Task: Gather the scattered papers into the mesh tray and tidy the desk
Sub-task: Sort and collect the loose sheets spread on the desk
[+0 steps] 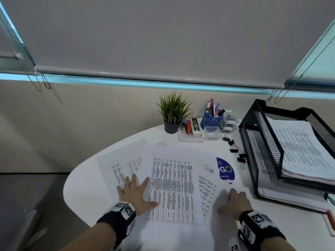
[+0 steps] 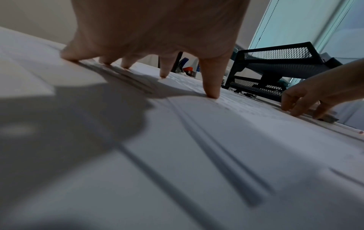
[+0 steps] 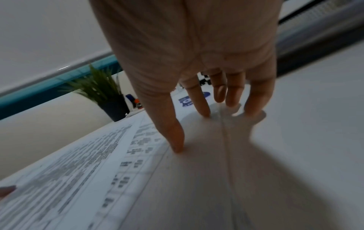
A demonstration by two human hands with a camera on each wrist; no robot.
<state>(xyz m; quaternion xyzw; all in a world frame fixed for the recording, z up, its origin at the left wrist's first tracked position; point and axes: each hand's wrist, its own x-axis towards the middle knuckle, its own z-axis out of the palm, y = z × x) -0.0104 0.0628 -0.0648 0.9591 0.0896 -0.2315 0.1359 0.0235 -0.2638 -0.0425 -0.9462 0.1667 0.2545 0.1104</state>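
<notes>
Right now both hands are down on the loose papers (image 1: 172,187) spread across the round white desk (image 1: 87,178). The left hand (image 1: 135,192) lies flat with its fingers splayed and straight, its fingertips (image 2: 211,93) pressing the sheets at the left edge of the top printed page; it grips nothing. The right hand (image 1: 233,201) rests on the sheets at the right side of the spread, fingers bent downward with the fingertips (image 3: 178,147) touching the paper; no sheet is pinched or lifted, so it too holds nothing. The papers overlap one another in a fan, the densely printed table page lying on top in the middle, and a blue leaflet (image 1: 225,170) peeks out from under their right edge. The black mesh tray (image 1: 272,142) stands at the right of the desk, well apart from the hands, with stacks of paper already lying in its upper and lower tiers. Black binder clips (image 1: 235,151) lie scattered on the desk just left of the tray. Along the back edge stand a small potted plant (image 1: 172,113), a red stapler (image 1: 188,127) and a blue pen holder (image 1: 212,118) filled with pens.
</notes>
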